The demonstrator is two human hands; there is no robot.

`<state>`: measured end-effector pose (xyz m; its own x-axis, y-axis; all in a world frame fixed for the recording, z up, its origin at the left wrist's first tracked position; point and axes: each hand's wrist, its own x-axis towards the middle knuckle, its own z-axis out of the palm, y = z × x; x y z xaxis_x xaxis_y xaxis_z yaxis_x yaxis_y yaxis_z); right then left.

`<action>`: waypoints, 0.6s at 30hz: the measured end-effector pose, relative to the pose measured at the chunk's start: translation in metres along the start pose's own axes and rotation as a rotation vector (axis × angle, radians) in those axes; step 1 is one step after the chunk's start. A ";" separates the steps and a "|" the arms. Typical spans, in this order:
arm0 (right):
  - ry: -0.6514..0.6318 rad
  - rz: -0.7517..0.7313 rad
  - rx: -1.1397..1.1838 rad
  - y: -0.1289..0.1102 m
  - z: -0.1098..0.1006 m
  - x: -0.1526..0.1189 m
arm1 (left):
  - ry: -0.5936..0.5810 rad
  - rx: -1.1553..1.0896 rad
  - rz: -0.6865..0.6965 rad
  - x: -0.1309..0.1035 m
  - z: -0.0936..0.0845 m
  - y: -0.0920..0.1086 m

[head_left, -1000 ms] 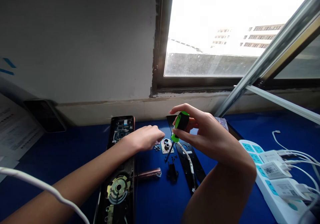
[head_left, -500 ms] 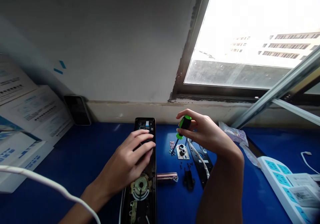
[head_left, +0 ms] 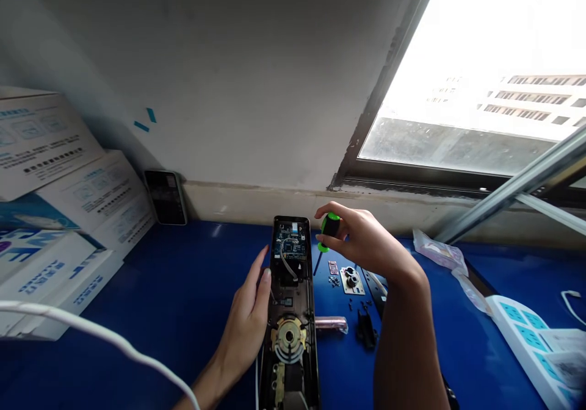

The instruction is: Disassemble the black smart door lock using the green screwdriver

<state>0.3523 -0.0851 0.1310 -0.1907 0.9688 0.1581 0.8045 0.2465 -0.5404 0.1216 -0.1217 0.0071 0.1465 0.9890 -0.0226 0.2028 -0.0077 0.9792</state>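
A long dark lock housing (head_left: 300, 300) lies open on the blue table, with a circuit board (head_left: 291, 242) at its far end and a round metal part (head_left: 289, 337) nearer me. Along the housing's left edge rests my left hand (head_left: 249, 309), fingers stretched out and nothing gripped. My right hand (head_left: 354, 233) is closed around a green and black screwdriver (head_left: 329, 230). Its tip points down, just right of the housing. Small screws (head_left: 334, 281), a square metal plate (head_left: 358, 286) and a black plastic part (head_left: 366, 329) lie to the right.
White boxes (head_left: 98, 196) are stacked at the left, near a phone-like device (head_left: 165, 197) leaning on the wall. A white cable (head_left: 105, 334) crosses the lower left. A power strip (head_left: 526, 343) and plastic bag (head_left: 439, 252) are at the right, below a metal bar (head_left: 526, 178).
My left hand has drawn back from over the housing to its left edge, uncovering the circuit board. The screwdriver has moved left from the screws toward the housing. The camera view has shifted.
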 end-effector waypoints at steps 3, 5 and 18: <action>0.008 -0.011 -0.031 -0.001 0.002 0.002 | -0.014 -0.077 0.057 0.000 0.005 -0.001; 0.015 -0.014 -0.047 -0.002 0.003 0.003 | -0.023 -0.110 0.079 0.000 0.008 -0.001; 0.019 -0.025 -0.078 -0.002 0.008 0.005 | 0.150 -0.053 0.132 0.020 0.009 -0.009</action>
<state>0.3454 -0.0803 0.1267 -0.2010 0.9617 0.1862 0.8413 0.2669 -0.4702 0.1319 -0.1031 -0.0039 0.0219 0.9909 0.1329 0.1394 -0.1346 0.9810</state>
